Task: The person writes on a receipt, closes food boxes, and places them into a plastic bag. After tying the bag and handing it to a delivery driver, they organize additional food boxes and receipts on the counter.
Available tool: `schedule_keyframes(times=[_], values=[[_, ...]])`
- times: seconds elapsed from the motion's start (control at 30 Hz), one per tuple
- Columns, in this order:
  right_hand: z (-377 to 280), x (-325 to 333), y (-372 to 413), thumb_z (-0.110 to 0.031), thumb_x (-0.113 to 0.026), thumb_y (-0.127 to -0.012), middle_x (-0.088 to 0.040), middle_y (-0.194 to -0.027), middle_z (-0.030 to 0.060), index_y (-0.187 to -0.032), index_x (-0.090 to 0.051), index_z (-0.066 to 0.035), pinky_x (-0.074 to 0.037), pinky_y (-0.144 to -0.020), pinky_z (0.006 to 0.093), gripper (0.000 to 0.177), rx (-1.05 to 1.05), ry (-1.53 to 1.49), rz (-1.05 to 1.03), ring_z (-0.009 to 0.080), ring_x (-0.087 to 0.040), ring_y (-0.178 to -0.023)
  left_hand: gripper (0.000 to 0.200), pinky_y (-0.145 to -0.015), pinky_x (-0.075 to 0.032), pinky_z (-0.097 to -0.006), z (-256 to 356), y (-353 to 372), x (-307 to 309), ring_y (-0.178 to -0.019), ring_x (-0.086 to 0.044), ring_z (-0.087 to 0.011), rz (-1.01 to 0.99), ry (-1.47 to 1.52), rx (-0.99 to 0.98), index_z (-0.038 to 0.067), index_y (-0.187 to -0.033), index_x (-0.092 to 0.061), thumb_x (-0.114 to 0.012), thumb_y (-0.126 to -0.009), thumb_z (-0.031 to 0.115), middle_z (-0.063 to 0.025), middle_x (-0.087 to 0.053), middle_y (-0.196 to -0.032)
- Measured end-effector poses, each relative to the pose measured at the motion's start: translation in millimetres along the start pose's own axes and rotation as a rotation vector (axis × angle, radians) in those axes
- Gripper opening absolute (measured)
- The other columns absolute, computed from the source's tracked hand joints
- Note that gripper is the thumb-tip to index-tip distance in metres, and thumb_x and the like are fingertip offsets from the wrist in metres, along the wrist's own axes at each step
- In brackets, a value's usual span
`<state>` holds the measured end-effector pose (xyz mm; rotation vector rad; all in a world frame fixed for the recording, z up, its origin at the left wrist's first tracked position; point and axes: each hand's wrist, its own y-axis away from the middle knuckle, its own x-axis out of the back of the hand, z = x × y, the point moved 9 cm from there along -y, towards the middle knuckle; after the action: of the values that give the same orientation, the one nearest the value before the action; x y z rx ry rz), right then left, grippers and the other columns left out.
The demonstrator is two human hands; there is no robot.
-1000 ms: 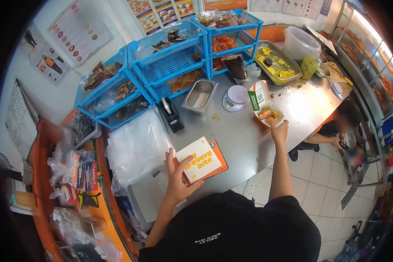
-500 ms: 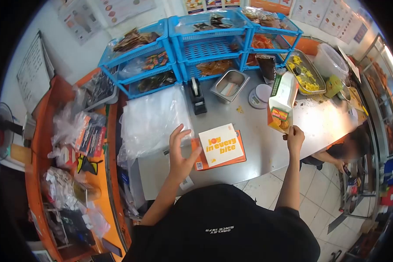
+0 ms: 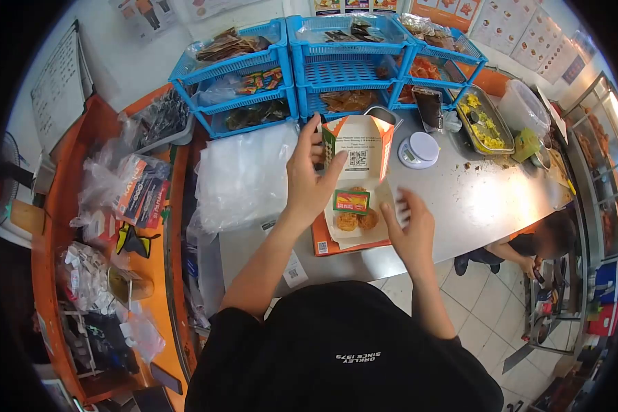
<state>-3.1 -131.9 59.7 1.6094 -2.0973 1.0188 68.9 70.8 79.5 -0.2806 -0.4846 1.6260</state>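
An open cardboard food box (image 3: 384,237) lies before me, over a flat orange box (image 3: 321,246) whose edge shows below it. Inside are fried pieces (image 3: 348,221) and a small red-and-green sauce packet (image 3: 351,201). My left hand (image 3: 310,178) is closed on the box's raised lid, thumb in front and fingers at its left edge. A QR code is printed on the lid's inner face. At the box's right side is my right hand (image 3: 413,230), thumb and fingers apart, the fingertips slightly blurred. Contact between that hand and the side flap is hard to judge.
Blue tiered baskets (image 3: 350,86) with packets stand at the back. Clear plastic bags (image 3: 237,178) lie to the left; a round scale (image 3: 419,147) and a metal tray (image 3: 491,127) of yellow food are at the right. Another person (image 3: 529,244) crouches beyond the table's right side.
My right hand has brought the open food box from the right to the middle, over the flat box, and moved off its former grip. My left hand has risen and taken the lid.
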Motion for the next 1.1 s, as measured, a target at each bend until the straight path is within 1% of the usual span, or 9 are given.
schedule_keyframes(times=[0.07,0.17,0.3,0.6,0.77,0.87,0.93,1.07,1.1], values=[[-17.5,1.1,-20.3,-0.018,-0.068,-0.083,-0.063,-0.097,0.0196,-0.118,-0.056,0.002,-0.049,-0.071,0.0369,0.042,0.127,0.055,0.108,0.0281,-0.061,-0.081,0.065,-0.074,-0.051,-0.0301,9.4,-2.9,1.0,-0.081,-0.063,-0.0186,0.017,-0.030,-0.068,0.001,-0.138,-0.038,-0.068,-0.082,0.008,-0.0150,-0.063,-0.102],[-31.4,0.0,-33.2,-0.013,-0.065,-0.082,-0.059,-0.108,0.0207,-0.126,-0.048,0.002,-0.048,-0.081,0.0390,0.049,0.281,-0.080,0.224,0.0302,-0.058,-0.096,0.061,-0.078,-0.051,-0.0269,15.4,-0.7,5.0,-0.094,-0.062,-0.0169,-0.095,-0.087,-0.050,-0.001,-0.138,-0.038,-0.063,-0.083,0.000,-0.0164,-0.058,-0.116],[-31.0,-10.6,-21.2,-0.003,-0.059,-0.075,-0.061,-0.111,0.0173,-0.120,-0.054,-0.001,-0.048,-0.086,0.0406,0.045,0.438,-0.252,-0.091,0.0327,-0.058,-0.101,0.044,-0.092,-0.049,-0.0355,-3.2,43.7,45.3,-0.107,-0.061,-0.0269,-0.251,-0.179,-0.288,0.000,-0.118,-0.051,-0.062,-0.075,-0.008,-0.0162,-0.060,-0.117],[-24.7,-10.0,9.3,0.010,-0.055,-0.068,-0.060,-0.119,0.0123,-0.106,-0.064,-0.002,-0.043,-0.097,0.0418,0.041,0.636,-0.155,-0.192,0.0331,-0.054,-0.116,0.049,-0.104,-0.036,-0.0490,14.6,118.4,-0.3,-0.121,-0.046,-0.0362,-0.413,-0.414,-0.538,0.004,-0.100,-0.056,-0.080,-0.063,0.027,-0.0158,-0.048,-0.123],[-28.7,-0.2,1.2,0.010,-0.053,-0.070,-0.060,-0.119,0.0140,-0.109,-0.064,-0.003,-0.044,-0.095,0.0411,0.042,0.635,-0.067,-0.152,0.0329,-0.056,-0.111,0.087,-0.105,-0.029,-0.0455,9.8,53.9,-62.1,-0.124,-0.037,-0.0378,-0.740,-0.460,-0.202,0.008,-0.131,-0.043,-0.080,-0.058,0.037,-0.0173,-0.045,-0.124],[2.8,17.6,-20.7,0.010,-0.051,-0.074,-0.058,-0.119,0.0157,-0.114,-0.063,-0.003,-0.046,-0.092,0.0392,0.043,0.345,-0.027,-0.020,0.0325,-0.056,-0.107,0.100,-0.102,-0.031,-0.0421,1.0,51.9,-84.7,-0.116,-0.040,-0.0353,-0.917,-0.730,-0.136,0.011,-0.143,-0.033,-0.076,-0.057,0.036,-0.0161,-0.044,-0.122],[42.6,-10.7,-21.4,0.011,-0.049,-0.079,-0.055,-0.123,0.0160,-0.121,-0.059,-0.003,-0.045,-0.093,0.0363,0.046,0.145,-0.262,-0.378,0.0306,-0.054,-0.109,0.102,-0.101,-0.032,-0.0413,-2.5,52.4,-91.0,-0.114,-0.040,-0.0345,-0.932,-0.783,-0.150,0.013,-0.145,-0.031,-0.075,-0.056,0.036,-0.0155,-0.044,-0.122],[59.5,-9.6,13.5,0.006,-0.054,-0.074,-0.054,-0.112,0.0163,-0.142,-0.035,-0.005,-0.047,-0.080,0.0318,0.072,0.181,-0.666,-0.387,0.0218,-0.056,-0.085,0.106,-0.097,-0.030,-0.0413,-7.4,51.6,-91.6,-0.110,-0.041,-0.0355,-0.914,-0.773,-0.160,0.017,-0.147,-0.031,-0.074,-0.054,0.040,-0.0171,-0.045,-0.117],[56.0,-13.4,20.1,0.004,-0.061,-0.071,-0.056,-0.098,0.0138,-0.146,-0.025,-0.004,-0.046,-0.075,0.0297,0.084,0.253,-0.449,-0.336,0.0206,-0.054,-0.077,0.106,-0.097,-0.030,-0.0413,-7.4,53.0,-92.5,-0.110,-0.041,-0.0355,-0.923,-0.772,-0.161,0.017,-0.147,-0.031,-0.074,-0.054,0.040,-0.0171,-0.045,-0.117]])
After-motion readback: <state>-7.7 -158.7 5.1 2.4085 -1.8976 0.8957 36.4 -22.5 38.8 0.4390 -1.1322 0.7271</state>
